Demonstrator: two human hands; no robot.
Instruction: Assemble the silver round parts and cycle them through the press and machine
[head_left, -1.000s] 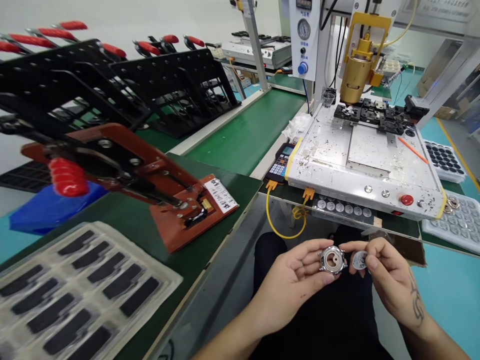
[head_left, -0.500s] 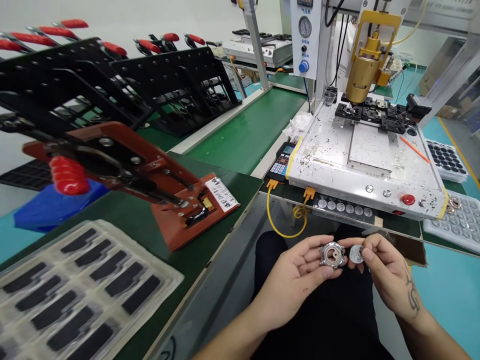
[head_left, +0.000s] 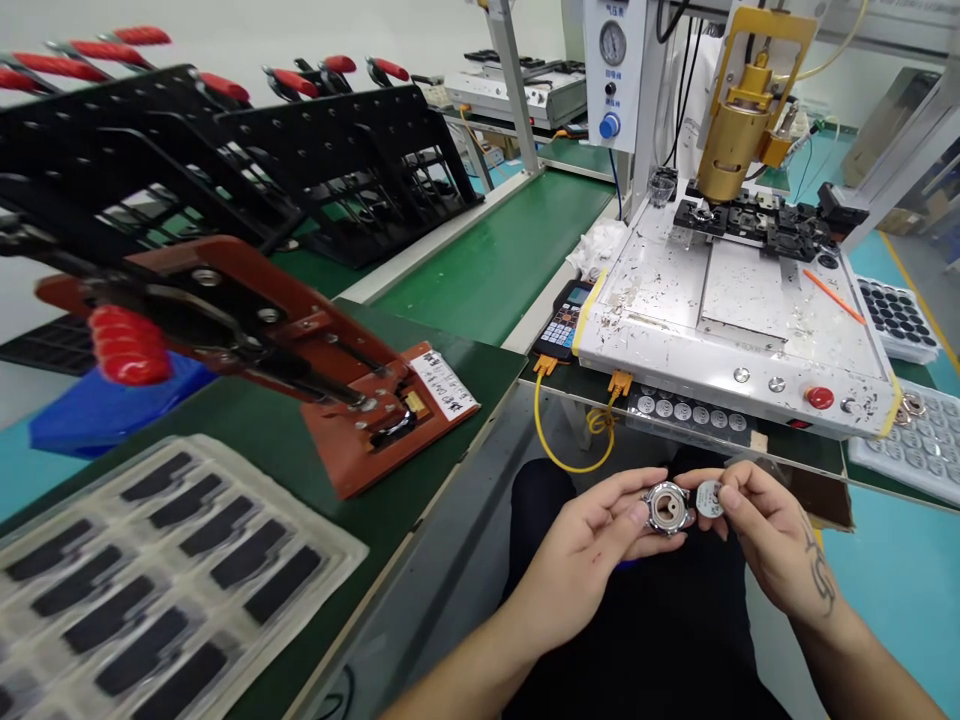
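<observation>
My left hand pinches a round silver watch case between thumb and fingers, held over my lap. Right beside it, my right hand grips a small round grey disc at its fingertips, touching the case's right edge. Both hands hover just below the front edge of the white dispensing machine's bed.
A gold dispensing head stands over black fixtures at the machine's back. A red toggle clamp jig sits on the green bench at left, with a clear tray of black parts in front. Trays lie at right.
Both hands have risen slightly and drawn closer together. The disc now sits against the watch case's right edge.
</observation>
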